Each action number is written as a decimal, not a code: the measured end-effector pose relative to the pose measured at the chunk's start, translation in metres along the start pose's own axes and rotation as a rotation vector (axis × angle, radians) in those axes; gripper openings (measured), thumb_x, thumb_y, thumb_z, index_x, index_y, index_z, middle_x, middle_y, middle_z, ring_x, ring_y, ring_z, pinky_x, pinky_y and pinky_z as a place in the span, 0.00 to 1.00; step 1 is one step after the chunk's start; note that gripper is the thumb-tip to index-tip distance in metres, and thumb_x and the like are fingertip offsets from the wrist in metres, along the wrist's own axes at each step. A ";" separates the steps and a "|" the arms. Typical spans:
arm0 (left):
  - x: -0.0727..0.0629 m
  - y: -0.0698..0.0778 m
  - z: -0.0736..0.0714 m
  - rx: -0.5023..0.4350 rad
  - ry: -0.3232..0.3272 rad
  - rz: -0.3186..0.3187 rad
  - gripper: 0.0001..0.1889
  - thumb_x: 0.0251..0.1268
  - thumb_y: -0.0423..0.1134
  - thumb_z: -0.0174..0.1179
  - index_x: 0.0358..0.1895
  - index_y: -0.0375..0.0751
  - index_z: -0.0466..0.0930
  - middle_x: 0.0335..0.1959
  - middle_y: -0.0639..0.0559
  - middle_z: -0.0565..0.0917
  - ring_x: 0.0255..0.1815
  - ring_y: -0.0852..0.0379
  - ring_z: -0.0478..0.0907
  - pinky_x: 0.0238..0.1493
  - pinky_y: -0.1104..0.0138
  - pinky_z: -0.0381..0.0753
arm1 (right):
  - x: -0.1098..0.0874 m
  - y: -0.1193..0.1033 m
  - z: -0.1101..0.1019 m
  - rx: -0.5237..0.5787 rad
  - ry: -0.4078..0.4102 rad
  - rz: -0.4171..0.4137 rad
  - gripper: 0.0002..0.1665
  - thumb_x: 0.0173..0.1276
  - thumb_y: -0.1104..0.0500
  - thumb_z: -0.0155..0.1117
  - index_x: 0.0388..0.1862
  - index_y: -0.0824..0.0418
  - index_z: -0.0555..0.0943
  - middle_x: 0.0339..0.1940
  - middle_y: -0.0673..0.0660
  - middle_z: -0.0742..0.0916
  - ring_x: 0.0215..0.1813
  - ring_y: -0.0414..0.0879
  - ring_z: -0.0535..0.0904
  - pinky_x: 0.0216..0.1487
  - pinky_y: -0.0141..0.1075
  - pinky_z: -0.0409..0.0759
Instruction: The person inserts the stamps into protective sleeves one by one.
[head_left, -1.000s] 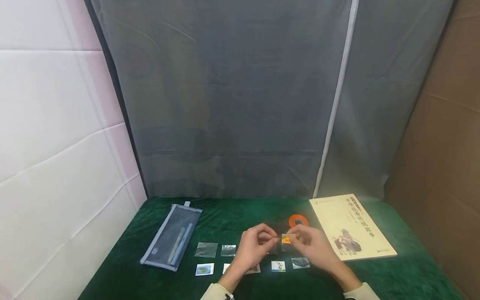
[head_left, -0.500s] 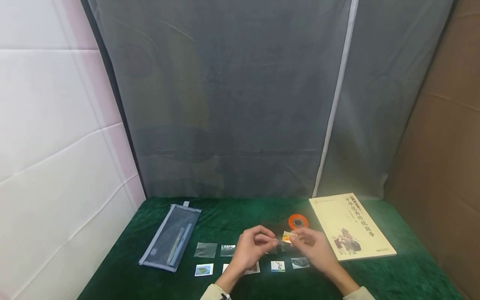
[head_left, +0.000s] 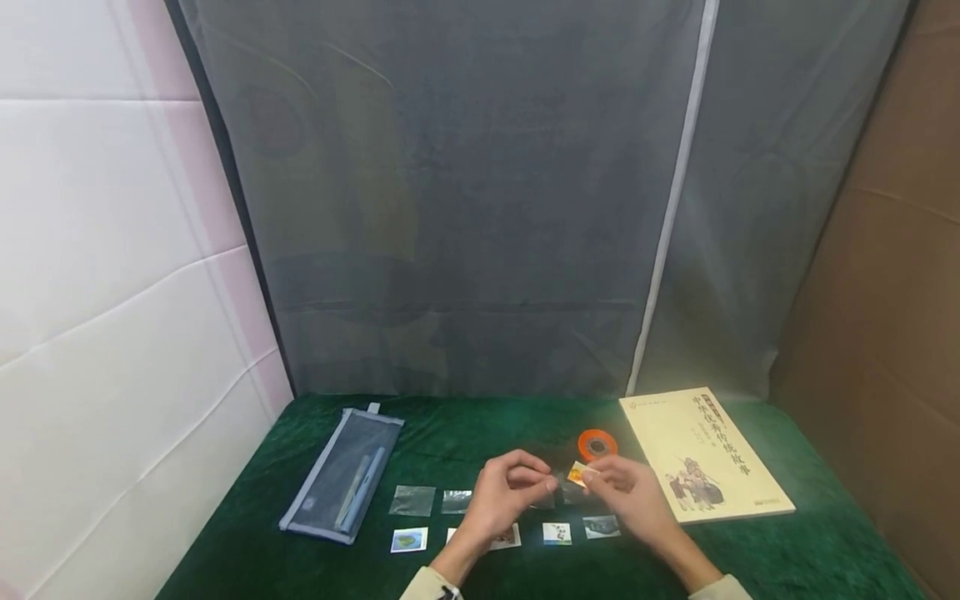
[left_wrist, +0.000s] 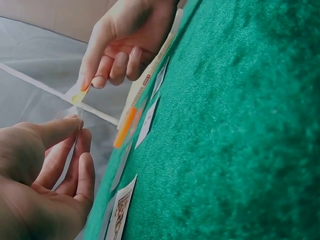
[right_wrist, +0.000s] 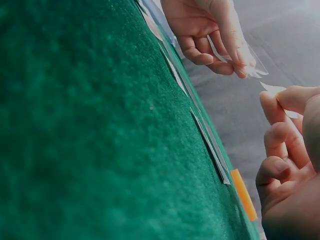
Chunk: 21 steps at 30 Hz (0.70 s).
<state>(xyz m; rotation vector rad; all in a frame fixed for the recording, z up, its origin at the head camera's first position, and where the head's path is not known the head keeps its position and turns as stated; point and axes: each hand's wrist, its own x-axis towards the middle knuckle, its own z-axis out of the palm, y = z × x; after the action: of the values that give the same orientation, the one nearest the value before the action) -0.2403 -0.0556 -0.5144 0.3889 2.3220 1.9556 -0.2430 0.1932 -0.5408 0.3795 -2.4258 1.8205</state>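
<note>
My left hand (head_left: pixel 504 498) pinches a clear plastic sleeve (right_wrist: pixel 259 70) between thumb and fingers, above the table. My right hand (head_left: pixel 632 502) pinches a small yellow-orange stamp (head_left: pixel 577 474) at its edge, close to the sleeve's open end. In the left wrist view, the stamp (left_wrist: pixel 79 96) sits just above the sleeve, and I cannot tell whether they touch. Below the hands lie a panda stamp (head_left: pixel 557 534), a dark stamp (head_left: pixel 602 527) and a brown stamp (head_left: pixel 507 537) partly behind my left wrist. A blue-green stamp (head_left: pixel 408 540) lies farther left.
Clear sleeves (head_left: pixel 412 500) lie in a row behind the stamps. A mesh pencil case (head_left: pixel 341 475) with pens is at the left, and a cream book (head_left: pixel 708 454) at the right. An orange disc (head_left: pixel 597 444) with a grey centre lies behind my right hand. Grey cloth (head_left: pixel 480 208) hangs behind.
The stamp in my right hand has tilted and shifted slightly right and up, away from its earlier level position. My left hand stays nearly still.
</note>
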 end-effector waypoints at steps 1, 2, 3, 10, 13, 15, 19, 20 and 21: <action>0.000 0.000 0.000 -0.007 -0.003 -0.001 0.12 0.67 0.42 0.78 0.48 0.42 0.90 0.40 0.49 0.96 0.45 0.55 0.93 0.42 0.69 0.85 | 0.000 0.000 0.000 0.001 -0.010 0.010 0.09 0.77 0.54 0.74 0.48 0.57 0.89 0.37 0.58 0.95 0.40 0.47 0.93 0.45 0.35 0.86; 0.000 0.001 0.000 -0.010 -0.005 -0.001 0.13 0.67 0.42 0.78 0.49 0.41 0.89 0.40 0.49 0.96 0.45 0.56 0.93 0.42 0.69 0.85 | 0.000 0.000 0.000 0.002 -0.023 0.023 0.09 0.76 0.53 0.74 0.48 0.56 0.89 0.37 0.58 0.95 0.41 0.48 0.93 0.45 0.36 0.86; 0.000 0.001 0.001 -0.011 -0.007 -0.001 0.13 0.67 0.41 0.78 0.49 0.41 0.89 0.40 0.48 0.96 0.44 0.56 0.93 0.42 0.70 0.85 | -0.001 -0.001 -0.001 -0.003 -0.037 0.035 0.09 0.76 0.52 0.74 0.48 0.56 0.89 0.37 0.57 0.95 0.41 0.47 0.93 0.45 0.35 0.86; -0.001 0.001 0.002 0.001 -0.004 -0.002 0.10 0.66 0.41 0.78 0.46 0.44 0.90 0.39 0.48 0.96 0.44 0.56 0.93 0.42 0.68 0.87 | -0.002 -0.003 0.000 -0.026 -0.092 0.062 0.11 0.78 0.50 0.72 0.50 0.54 0.89 0.38 0.55 0.95 0.42 0.47 0.93 0.45 0.37 0.85; -0.001 0.000 0.002 0.013 -0.004 -0.004 0.10 0.66 0.42 0.78 0.46 0.44 0.90 0.39 0.50 0.96 0.44 0.56 0.93 0.44 0.66 0.88 | -0.002 -0.002 0.000 -0.020 -0.104 0.045 0.09 0.78 0.51 0.71 0.50 0.54 0.90 0.38 0.56 0.96 0.42 0.47 0.93 0.46 0.36 0.86; -0.001 -0.001 0.003 0.020 -0.008 -0.004 0.10 0.67 0.42 0.78 0.47 0.45 0.91 0.40 0.50 0.96 0.45 0.56 0.93 0.45 0.64 0.88 | -0.003 -0.001 0.000 -0.012 -0.118 0.030 0.09 0.79 0.52 0.71 0.50 0.54 0.90 0.38 0.56 0.95 0.41 0.47 0.93 0.47 0.36 0.86; -0.002 0.000 0.003 0.020 -0.020 -0.004 0.09 0.68 0.42 0.77 0.47 0.45 0.91 0.40 0.50 0.96 0.45 0.56 0.93 0.45 0.64 0.88 | -0.003 -0.001 0.000 0.002 -0.148 0.008 0.08 0.78 0.54 0.71 0.49 0.55 0.90 0.38 0.57 0.95 0.40 0.46 0.93 0.47 0.36 0.86; -0.002 0.000 0.004 0.022 -0.024 -0.003 0.09 0.68 0.43 0.77 0.46 0.46 0.92 0.40 0.50 0.96 0.45 0.55 0.93 0.45 0.64 0.88 | -0.003 -0.001 0.000 0.005 -0.152 0.007 0.08 0.78 0.54 0.71 0.49 0.56 0.90 0.37 0.56 0.95 0.40 0.45 0.93 0.46 0.36 0.86; -0.002 0.000 0.004 0.021 -0.025 -0.003 0.09 0.68 0.43 0.77 0.46 0.46 0.92 0.40 0.50 0.96 0.45 0.55 0.93 0.45 0.64 0.87 | -0.003 -0.001 0.000 0.006 -0.156 0.001 0.08 0.78 0.54 0.71 0.49 0.56 0.90 0.36 0.56 0.95 0.39 0.45 0.92 0.45 0.36 0.86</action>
<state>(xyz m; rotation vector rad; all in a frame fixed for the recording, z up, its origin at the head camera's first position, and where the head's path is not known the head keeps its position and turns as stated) -0.2373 -0.0527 -0.5151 0.4096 2.3285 1.9151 -0.2396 0.1937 -0.5409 0.5398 -2.5211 1.8643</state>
